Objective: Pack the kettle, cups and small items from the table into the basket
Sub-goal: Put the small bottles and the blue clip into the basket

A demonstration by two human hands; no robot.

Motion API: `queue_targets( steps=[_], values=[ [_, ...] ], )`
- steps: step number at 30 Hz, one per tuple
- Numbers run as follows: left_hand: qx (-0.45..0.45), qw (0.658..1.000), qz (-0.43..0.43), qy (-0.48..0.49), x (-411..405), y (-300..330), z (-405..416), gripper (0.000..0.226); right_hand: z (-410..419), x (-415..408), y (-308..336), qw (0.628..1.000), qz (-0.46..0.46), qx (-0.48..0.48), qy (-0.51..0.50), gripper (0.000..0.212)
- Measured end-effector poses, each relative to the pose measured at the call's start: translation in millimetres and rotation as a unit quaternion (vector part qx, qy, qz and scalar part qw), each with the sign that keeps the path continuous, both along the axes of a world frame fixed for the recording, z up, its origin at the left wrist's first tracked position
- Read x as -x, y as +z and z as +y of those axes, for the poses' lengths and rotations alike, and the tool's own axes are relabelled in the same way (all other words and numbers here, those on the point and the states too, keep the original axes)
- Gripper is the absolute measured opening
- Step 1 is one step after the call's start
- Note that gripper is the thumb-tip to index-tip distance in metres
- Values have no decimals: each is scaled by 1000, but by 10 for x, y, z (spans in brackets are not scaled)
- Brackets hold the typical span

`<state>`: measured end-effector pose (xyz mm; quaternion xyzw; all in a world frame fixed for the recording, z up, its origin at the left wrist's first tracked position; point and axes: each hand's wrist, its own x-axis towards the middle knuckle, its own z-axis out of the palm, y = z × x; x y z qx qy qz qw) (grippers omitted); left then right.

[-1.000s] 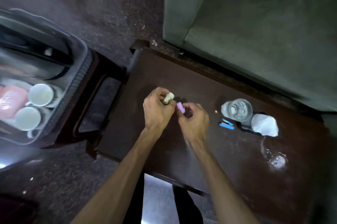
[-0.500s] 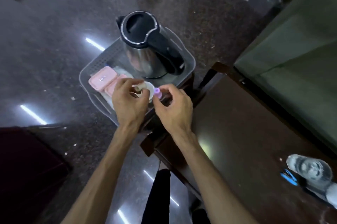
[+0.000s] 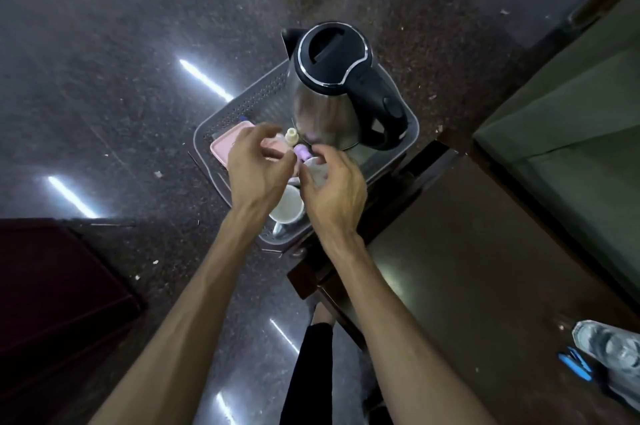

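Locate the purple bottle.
The purple bottle is mid-frame over the basket, between both hands' fingertips, beside the cream bottle and just before the kettle.

A single wide-angle view is looking down steeply from the person's head, facing forward over both bare forearms. It is sitting close above the hands, the left hand (image 3: 258,168) and the right hand (image 3: 332,189), which are meeting near the frame's centre. Straight beneath them the grey perforated plastic basket (image 3: 242,106) is filling the middle, with the steel kettle with a black lid (image 3: 332,57) rising toward the lens. The dark speckled polished floor (image 3: 121,61) is spreading across the upper and left parts, bending at the edges. The dark brown wooden bench (image 3: 467,269) is running off the lower right. No second view is sharing the scene.
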<state>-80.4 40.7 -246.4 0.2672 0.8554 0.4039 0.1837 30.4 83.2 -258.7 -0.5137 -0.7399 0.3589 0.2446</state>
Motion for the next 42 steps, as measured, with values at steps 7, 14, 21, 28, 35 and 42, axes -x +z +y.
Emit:
queue_targets(
  steps=[7,14,21,28,35,42],
  values=[
    [-8,1000,-23,-17,-872,-100,-61,16,-53,-770,-83,999,34,7,-35,20],
    [21,990,-66,-126,-1949,-193,136,18,-33,-1835,-209,994,15,21,-108,16],
    [115,949,-85,-280,-3358,-418,216,22,-168,-3361,-414,969,-41,78,-230,17],
    [205,871,-97,-436,-4654,-531,171,33,-345,-4838,-519,910,-138,120,-373,18],
    [242,831,-98,-492,-5270,-664,205,39,-298,-5509,-780,877,-279,233,-314,45],
    [244,843,-92,-469,-5181,-808,178,43,-183,-5424,-1002,879,-312,235,-274,47]
  ],
)
